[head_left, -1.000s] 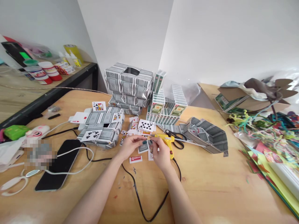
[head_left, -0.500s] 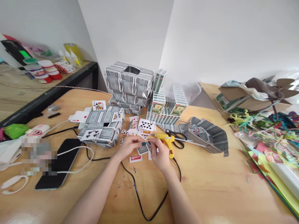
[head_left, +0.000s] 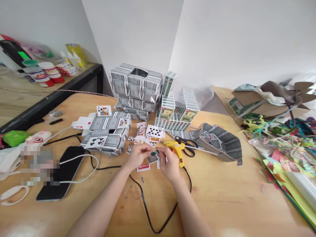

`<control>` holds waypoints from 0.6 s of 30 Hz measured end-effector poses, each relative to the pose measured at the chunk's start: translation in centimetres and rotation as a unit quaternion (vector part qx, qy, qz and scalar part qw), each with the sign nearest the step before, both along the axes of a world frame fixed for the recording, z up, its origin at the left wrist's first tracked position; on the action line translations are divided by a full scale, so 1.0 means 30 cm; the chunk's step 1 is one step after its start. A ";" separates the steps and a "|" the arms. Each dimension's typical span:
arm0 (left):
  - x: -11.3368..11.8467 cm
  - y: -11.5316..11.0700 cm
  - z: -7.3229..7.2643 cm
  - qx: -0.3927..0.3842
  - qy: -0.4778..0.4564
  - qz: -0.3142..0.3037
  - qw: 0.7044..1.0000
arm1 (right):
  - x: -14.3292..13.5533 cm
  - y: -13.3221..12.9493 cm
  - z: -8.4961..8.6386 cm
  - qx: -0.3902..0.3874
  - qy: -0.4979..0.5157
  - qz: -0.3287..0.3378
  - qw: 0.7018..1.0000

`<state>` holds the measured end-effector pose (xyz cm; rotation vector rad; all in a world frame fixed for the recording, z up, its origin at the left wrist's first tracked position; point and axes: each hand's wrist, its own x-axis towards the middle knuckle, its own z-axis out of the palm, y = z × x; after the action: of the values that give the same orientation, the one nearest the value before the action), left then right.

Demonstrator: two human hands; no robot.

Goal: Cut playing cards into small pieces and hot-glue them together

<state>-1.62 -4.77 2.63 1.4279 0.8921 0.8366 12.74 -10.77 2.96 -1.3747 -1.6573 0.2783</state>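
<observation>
Both hands meet over the table's middle around a small grey-patterned card piece. My left hand is closed, its thumb and finger pinching at the card's upper edge. Fingers bent, my right hand grips the card's right side. Beneath and beyond them lie loose playing cards, among them a spade card and a red poker card. A yellow glue gun rests just right of my right hand, beside black scissors.
Behind stands a tall stack of folded card blocks, with green card boxes beside it. A lower card block and a phone are left. A curved card structure sits right. The glue gun's black cable loops in front.
The fingertips have shifted slightly along the small card, and the left hand has moved a little to the right. The surrounding things look the same.
</observation>
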 end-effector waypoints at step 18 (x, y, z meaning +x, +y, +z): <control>0.018 -0.017 -0.004 -0.023 -0.014 0.001 1.000 | 0.016 0.014 -0.005 -0.057 0.109 -0.028 0.992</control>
<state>-1.08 -5.29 2.50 1.3727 0.8864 0.8312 13.23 -10.34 2.79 -1.4193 -1.4395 0.4795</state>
